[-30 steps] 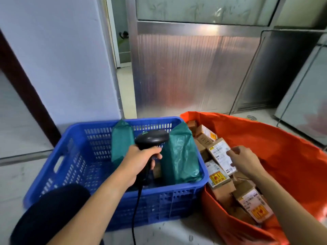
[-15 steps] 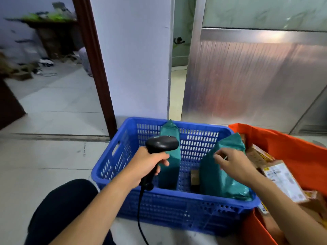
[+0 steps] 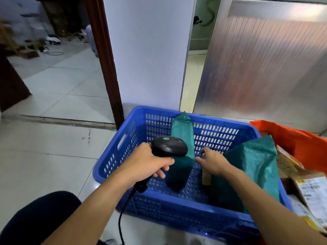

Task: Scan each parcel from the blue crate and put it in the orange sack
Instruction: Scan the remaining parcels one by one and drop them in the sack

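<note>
Pale floor tiles (image 3: 53, 156) lie under our blue crate (image 3: 185, 209), which sits by a white wall (image 3: 150, 59). Our left hand (image 3: 146, 163) grips the black scanner (image 3: 169, 146), fingers curled round its handle. Our right hand (image 3: 214, 162) reaches into the crate with loose, spread fingers, holding nothing, between a tall green parcel (image 3: 182, 138) and a wide green parcel (image 3: 256, 165). Beside the crate, the orange sack (image 3: 297, 140) holds cardboard boxes (image 3: 311, 188).

Pale tiled floor (image 3: 58, 96), blue crate (image 3: 178, 212) on it, orange sack (image 3: 300, 138) just beside.
</note>
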`<state>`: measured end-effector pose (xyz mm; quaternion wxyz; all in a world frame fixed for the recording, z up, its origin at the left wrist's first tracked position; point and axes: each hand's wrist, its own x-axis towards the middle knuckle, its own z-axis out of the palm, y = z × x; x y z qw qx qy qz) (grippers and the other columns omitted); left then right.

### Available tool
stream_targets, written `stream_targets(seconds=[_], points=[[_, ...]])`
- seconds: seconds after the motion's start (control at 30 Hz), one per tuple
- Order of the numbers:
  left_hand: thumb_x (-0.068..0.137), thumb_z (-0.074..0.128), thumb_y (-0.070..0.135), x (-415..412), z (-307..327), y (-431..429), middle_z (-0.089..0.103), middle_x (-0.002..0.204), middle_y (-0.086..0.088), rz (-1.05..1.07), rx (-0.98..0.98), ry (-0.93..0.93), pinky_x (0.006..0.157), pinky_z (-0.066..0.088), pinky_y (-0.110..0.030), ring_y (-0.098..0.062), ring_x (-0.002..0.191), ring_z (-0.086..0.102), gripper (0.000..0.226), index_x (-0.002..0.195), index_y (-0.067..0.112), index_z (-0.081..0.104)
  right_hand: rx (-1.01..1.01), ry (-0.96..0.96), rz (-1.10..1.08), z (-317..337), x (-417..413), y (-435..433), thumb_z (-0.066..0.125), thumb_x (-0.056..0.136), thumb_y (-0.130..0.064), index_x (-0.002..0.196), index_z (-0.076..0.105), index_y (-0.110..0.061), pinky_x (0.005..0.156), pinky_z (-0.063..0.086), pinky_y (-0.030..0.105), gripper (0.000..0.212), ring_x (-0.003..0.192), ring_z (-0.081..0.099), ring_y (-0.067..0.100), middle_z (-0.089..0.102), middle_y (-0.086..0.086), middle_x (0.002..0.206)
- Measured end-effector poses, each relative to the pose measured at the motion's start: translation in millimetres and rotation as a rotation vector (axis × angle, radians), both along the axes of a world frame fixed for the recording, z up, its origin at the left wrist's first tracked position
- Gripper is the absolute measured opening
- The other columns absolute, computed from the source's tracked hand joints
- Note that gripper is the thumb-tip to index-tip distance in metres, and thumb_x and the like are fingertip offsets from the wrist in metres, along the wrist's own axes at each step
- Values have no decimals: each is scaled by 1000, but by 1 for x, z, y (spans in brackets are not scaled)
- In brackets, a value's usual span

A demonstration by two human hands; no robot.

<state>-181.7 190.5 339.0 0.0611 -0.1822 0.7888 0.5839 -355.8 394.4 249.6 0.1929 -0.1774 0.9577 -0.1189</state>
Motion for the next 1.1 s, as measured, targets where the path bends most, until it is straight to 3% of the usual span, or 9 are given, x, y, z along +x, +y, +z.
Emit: stream_targets(seconds=[0.1,0.33,0.4,0.53,0.6,0.77,0.9,1.03,1.1], points=[[90,77,20,-15,0,-5,80,84,-9,11,28,-11,71,57,-36,-23,66,74,9,99,18,78,-60,-92,-74,-19,-17,-19,54,99,-49,132,47,-10,89,48,41,52,116,60,37,63,18,129],[93,75,17,-36,-6,-11,80,85,-12,78,83,-63,67,54,-33,-23,64,70,8,101,14,76,-155,-180,-164,-47,-33,-47,42,105,-47,122,57,-4,89,45,39,49,116,59,37,63,20,127],[92,75,18,-41,-9,-13,80,84,-10,64,45,-83,67,56,-33,-22,63,71,9,101,15,76,-219,-209,-151,-50,-34,-53,42,103,-54,129,56,-11,92,50,39,52,108,65,36,66,16,125],[92,75,21,-47,-12,-15,80,82,-5,57,-13,-111,66,57,-31,-22,65,74,10,100,17,76,-366,-316,-131,-55,-27,-74,45,90,-67,141,44,-22,81,61,42,68,79,75,28,68,10,122],[92,75,21,-46,-11,-13,80,83,-6,69,-2,-113,64,56,-30,-22,64,72,12,102,15,76,-362,-299,-130,-52,-19,-86,42,76,-74,142,44,-23,85,60,47,84,86,74,31,66,11,124],[93,74,21,-43,-10,-15,80,85,-10,99,43,-123,66,54,-32,-23,64,70,10,101,15,77,-305,-211,-62,-54,-9,-104,45,105,-37,134,54,-6,96,51,42,43,112,64,36,66,14,114],[93,74,21,-38,-16,-13,80,84,-9,82,68,-134,63,53,-31,-23,64,70,10,100,15,76,-247,-213,-32,-62,-18,-83,38,104,-54,127,59,-15,97,51,43,49,108,67,37,68,14,120],[93,75,22,-38,-23,-8,81,86,-8,27,52,-134,64,53,-30,-21,63,71,10,102,16,75,-188,-173,-84,-68,-30,-49,31,106,-48,108,60,-13,94,50,41,46,100,66,35,68,16,108],[93,75,21,-38,-23,-6,81,86,-7,22,57,-135,65,54,-31,-20,63,71,10,102,17,75,-193,-182,-106,-65,-29,-35,22,109,-48,117,60,-11,99,44,42,54,110,62,36,66,20,119]])
